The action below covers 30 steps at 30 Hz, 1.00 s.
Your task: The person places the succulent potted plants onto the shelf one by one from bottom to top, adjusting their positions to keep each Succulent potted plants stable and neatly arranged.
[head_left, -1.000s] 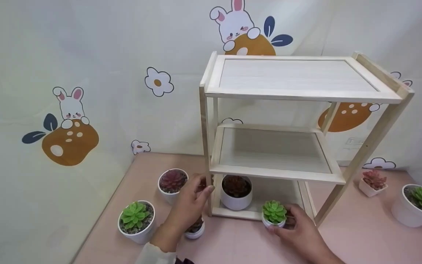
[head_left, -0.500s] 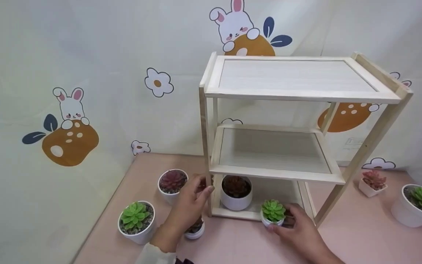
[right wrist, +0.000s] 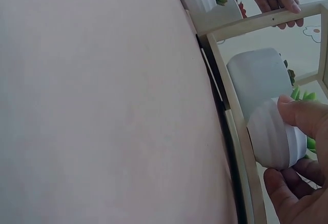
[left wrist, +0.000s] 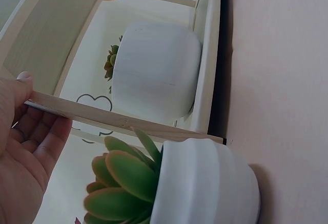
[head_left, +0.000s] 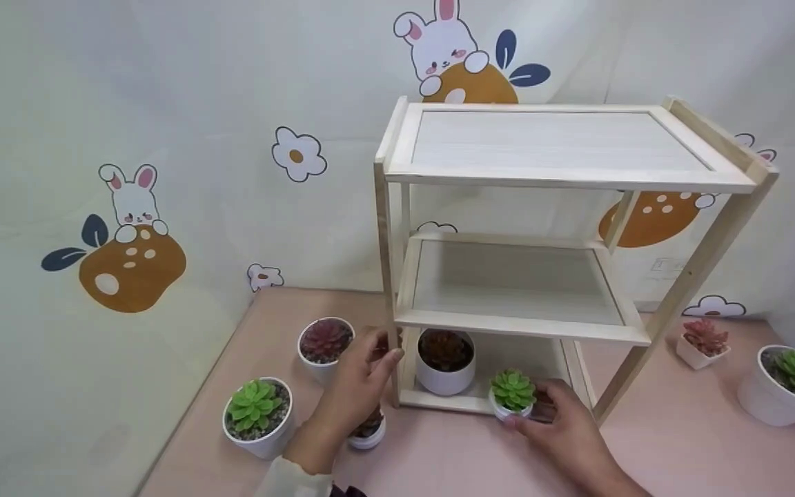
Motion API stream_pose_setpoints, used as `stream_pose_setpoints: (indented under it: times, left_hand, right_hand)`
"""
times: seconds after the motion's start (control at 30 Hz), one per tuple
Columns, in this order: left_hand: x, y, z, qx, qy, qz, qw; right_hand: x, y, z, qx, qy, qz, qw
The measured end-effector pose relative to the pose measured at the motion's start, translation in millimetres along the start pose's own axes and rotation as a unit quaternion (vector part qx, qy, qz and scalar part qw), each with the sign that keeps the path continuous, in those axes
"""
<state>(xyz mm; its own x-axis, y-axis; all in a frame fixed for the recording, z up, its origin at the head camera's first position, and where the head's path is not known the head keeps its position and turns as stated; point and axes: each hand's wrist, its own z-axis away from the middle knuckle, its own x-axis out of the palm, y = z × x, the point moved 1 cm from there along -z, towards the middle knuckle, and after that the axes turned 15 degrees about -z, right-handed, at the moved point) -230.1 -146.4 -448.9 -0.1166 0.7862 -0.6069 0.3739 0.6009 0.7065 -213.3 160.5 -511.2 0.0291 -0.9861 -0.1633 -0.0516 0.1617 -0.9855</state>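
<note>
My left hand (head_left: pixel 359 376) grips the front left post (left wrist: pixel 102 115) of a pale wooden shelf rack (head_left: pixel 518 331), thumb in front and fingers behind. My right hand (head_left: pixel 566 431) holds a small white pot with a bright green succulent (head_left: pixel 513 390) between thumb and fingers. In the right wrist view this white pot (right wrist: pixel 271 134) sits right at the bottom shelf's front rail. Left of it, on the bottom shelf, stands a larger white pot with a dark reddish succulent (head_left: pixel 446 366). Partly hidden behind my left forearm is a small ribbed pot with a brownish-green succulent (head_left: pixel 368 431).
On the pink table (head_left: pixel 453 455), a green succulent (head_left: pixel 257 414) and a dark red one (head_left: pixel 326 345) stand at left in white pots. At right are a small pink-red succulent (head_left: pixel 703 344) and a large green one (head_left: pixel 791 386). A bunny-print cloth (head_left: pixel 183 103) hangs behind.
My right hand has shifted the small green succulent slightly left and back toward the bottom shelf. My left hand has stayed on the post.
</note>
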Motion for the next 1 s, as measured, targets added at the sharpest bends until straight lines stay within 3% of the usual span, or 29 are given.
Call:
stream_pose_setpoints:
  times: [0.33, 0.73, 1.0]
  left_hand:
    - [0.3, 0.1, -1.8, -0.002, -0.001, -0.004, 1.0000]
    - [-0.6, 1.2, -0.8, 0.004, 0.004, -0.009, 1.0000]
    - [-0.3, -1.7, 0.9, -0.005, -0.003, -0.020, 0.9998]
  right_hand:
    - [-0.3, 0.2, -3.8, -0.004, 0.025, 0.039, 0.999]
    - [-2.0, 0.3, -7.8, -0.012, 0.034, 0.009, 0.999]
    - [-3.1, 1.8, -7.7, -0.030, 0.041, 0.033, 0.998]
